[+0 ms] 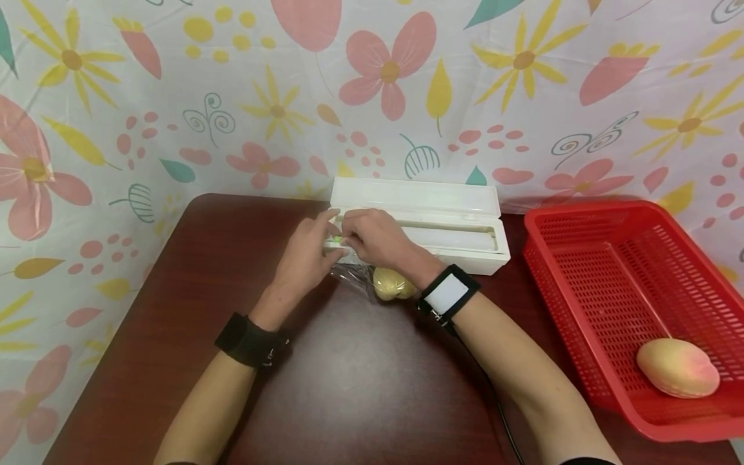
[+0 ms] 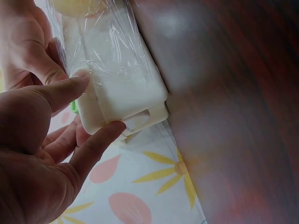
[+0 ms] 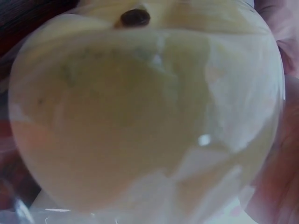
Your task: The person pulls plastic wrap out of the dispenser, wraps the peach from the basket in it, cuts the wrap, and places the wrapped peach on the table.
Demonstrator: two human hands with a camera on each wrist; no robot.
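A white cling film dispenser box (image 1: 459,258) lies near the back of the table, lid raised, a pale roll inside. My left hand (image 1: 305,255) holds its left end; the thumb and a finger lie on the corner in the left wrist view. Right beside it, my right hand (image 1: 374,236) has curled fingers at a small green slider (image 1: 338,239) on the box edge, partly hidden by the fingers. Clear film (image 2: 117,51) runs over the box front. Under film in front of the box sits a yellow, pear-like fruit (image 1: 391,284), filling the right wrist view with its dark stem.
A red plastic basket (image 1: 572,342) stands at the right, with a yellow-pink mango (image 1: 677,367) in it. Behind the dark brown table (image 1: 349,387) hangs a flowered cloth (image 1: 290,97). A black cable (image 1: 494,394) runs along the right forearm.
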